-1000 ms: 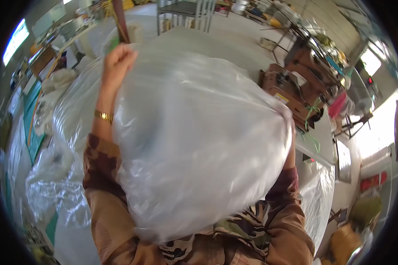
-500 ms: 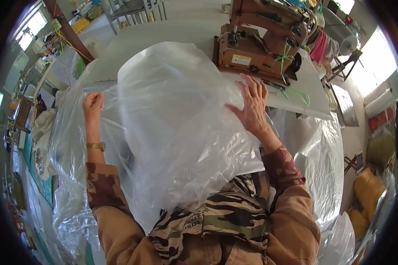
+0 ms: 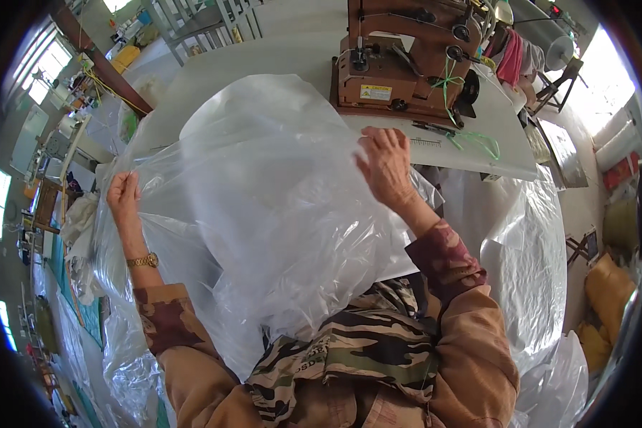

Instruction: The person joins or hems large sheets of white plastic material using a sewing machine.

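A large clear plastic bag or sheet (image 3: pixel 264 185) spreads across my lap and the table edge, puffed up in the middle. On its left side, my left hand (image 3: pixel 125 191) is closed, pinching the edge of the film; a gold watch sits on that wrist. At the bag's right side, my right hand (image 3: pixel 387 165) is raised with bent fingers, the thumb apart from them, and it appears to rest against the film without gripping it. Just beyond that hand stands a brown sewing machine (image 3: pixel 406 71).
The machine stands on a pale table (image 3: pixel 278 53), with green thread (image 3: pixel 478 143) trailing beside it. More clear plastic film (image 3: pixel 524 257) hangs at the right. Behind the table is a grey chair (image 3: pixel 200 28). A brown post (image 3: pixel 100 60) rises at the left. Yellow sacks (image 3: pixel 606 292) lie at the far right.
My left hand has moved a little left and down, drawing the film with it. My right hand has shifted left and its spread fingers have bent. The whole view has shifted slightly.
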{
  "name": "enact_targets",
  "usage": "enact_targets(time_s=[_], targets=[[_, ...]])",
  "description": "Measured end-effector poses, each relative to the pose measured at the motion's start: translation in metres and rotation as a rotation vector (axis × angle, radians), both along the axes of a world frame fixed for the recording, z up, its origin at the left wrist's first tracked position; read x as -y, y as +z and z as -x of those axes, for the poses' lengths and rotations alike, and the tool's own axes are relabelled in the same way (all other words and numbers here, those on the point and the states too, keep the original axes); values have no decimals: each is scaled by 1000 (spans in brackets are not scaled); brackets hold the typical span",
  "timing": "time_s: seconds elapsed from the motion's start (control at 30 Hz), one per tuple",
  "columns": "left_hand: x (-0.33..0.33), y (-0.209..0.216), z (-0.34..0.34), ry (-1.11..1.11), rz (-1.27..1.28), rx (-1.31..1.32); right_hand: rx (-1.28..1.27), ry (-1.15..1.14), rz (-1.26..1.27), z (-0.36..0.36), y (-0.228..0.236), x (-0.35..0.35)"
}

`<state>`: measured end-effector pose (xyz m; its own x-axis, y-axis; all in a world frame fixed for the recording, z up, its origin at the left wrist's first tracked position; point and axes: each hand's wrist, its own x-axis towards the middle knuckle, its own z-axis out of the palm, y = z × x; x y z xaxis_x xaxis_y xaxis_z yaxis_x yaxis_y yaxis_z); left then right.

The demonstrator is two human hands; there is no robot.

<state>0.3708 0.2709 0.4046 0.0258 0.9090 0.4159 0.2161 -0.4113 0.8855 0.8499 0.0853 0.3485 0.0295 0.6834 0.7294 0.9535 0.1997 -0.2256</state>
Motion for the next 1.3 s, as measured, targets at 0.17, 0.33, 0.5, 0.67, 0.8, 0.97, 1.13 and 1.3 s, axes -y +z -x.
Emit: enact_targets(time_s=[0.17, 0.33, 0.5, 0.67, 0.8, 0.97, 1.13, 1.3], targets=[[-2, 14, 38, 69, -68, 0, -75, -49, -36, -40, -1, -4], [-15, 23, 88, 154, -104, -70, -439, 240, 156, -47, 38, 6], [-13, 79, 58, 634, -281, -1084, -734, 726, 463, -33, 107, 13], [61, 104, -107, -150, -623, -428, -712, 667, 565, 18, 141, -12], [117, 97, -219, -464, -714, -540, -681, 877, 573, 45, 151, -19], [112, 97, -250, -605, -331, -191, -1018, 799, 324, 23, 118, -11], [87, 78, -238, -497, -320, -265, -1226, 1216, 263, 28, 33, 4], [60, 76, -219, -438, -215, -379, -1221, 1046, 614, 68, 19, 46]])
